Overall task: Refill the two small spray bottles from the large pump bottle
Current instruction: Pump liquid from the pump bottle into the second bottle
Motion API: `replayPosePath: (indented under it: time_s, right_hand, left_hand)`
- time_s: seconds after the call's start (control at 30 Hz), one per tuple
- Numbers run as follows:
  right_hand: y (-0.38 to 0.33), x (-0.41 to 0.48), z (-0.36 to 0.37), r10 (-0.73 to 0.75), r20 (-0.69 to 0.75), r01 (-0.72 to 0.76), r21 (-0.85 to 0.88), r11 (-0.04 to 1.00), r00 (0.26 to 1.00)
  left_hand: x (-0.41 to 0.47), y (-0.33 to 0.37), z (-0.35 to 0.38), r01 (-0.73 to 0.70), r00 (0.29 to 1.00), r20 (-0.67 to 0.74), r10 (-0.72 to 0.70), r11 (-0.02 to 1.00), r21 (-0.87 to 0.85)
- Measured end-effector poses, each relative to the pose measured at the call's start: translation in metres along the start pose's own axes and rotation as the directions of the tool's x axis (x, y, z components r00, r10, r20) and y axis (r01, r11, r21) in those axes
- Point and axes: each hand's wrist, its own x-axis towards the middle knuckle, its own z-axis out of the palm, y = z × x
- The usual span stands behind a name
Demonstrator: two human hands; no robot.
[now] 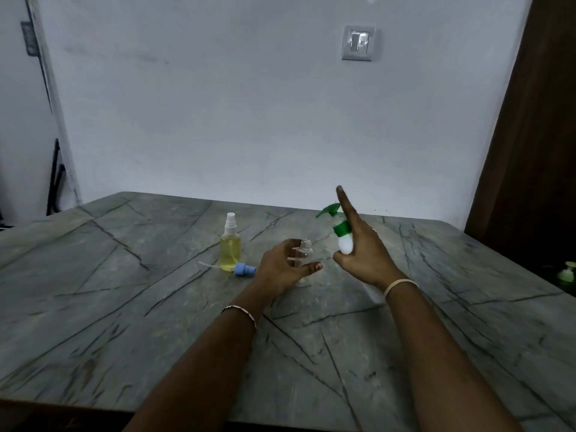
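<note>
Grey surface (124,307). Halfway, I'd say: yellow spray bottle (230,249) left of fingers looks full; left fingers (277,254) curl round empty clear bottle (304,254), right fingers (347,210) grip pump bottle (342,229).

Matt veined stone table (124,307), clear plastic spray bottle (304,254), glossy green-and-white plastic pump bottle (343,236).

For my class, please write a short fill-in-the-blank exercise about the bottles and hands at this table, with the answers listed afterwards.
1. The capped spray bottle standing on the table holds ____ liquid.
2. The right hand holds the large bottle, whose pump head is ____.
3. The left hand grips the small clear bottle; the loose sprayer lying on the table has a ____ collar.

Missing words: yellow, green, blue.
</note>
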Motion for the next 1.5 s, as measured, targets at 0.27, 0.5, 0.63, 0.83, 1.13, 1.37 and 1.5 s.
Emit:
replayPosePath:
  time_s: [0.27,0.5,0.63,0.83,1.13,1.37,1.5]
  right_hand:
    - [-0.003,-0.005,-0.007,-0.032,0.184,0.083,-0.281,0.956,0.982]
    - [-0.004,-0.005,-0.002,-0.015,0.213,0.092,-0.359,0.929,0.977]
    - [-0.003,-0.005,-0.002,0.006,0.227,0.084,-0.384,0.919,0.974]
    - [-0.005,-0.004,0.003,0.007,0.237,0.113,-0.488,0.866,0.971]
    - [-0.005,-0.007,0.008,-0.011,0.205,0.112,-0.491,0.864,0.979]
    - [-0.008,-0.005,0.016,-0.041,0.154,0.108,-0.458,0.882,0.987]
    - [-0.007,-0.007,0.015,-0.04,0.167,0.115,-0.464,0.878,0.985]
  left_hand:
    - [0.0,-0.003,-0.001,-0.026,0.999,-0.035,0.025,0.999,-0.024]
    - [0.001,-0.003,-0.002,-0.018,1.0,-0.008,0.018,1.0,-0.015]
    - [0.0,-0.002,-0.002,-0.018,1.0,-0.003,0.018,1.0,-0.024]
    - [0.0,-0.001,-0.002,-0.005,1.0,0.009,0.005,1.0,0.01]
    - [-0.002,0.004,-0.002,0.003,1.0,-0.03,-0.001,0.999,0.054]
    - [-0.002,0.001,-0.003,0.024,1.0,-0.008,-0.024,1.0,0.015]
    - [-0.002,0.001,-0.004,0.017,1.0,-0.014,-0.017,1.0,0.008]
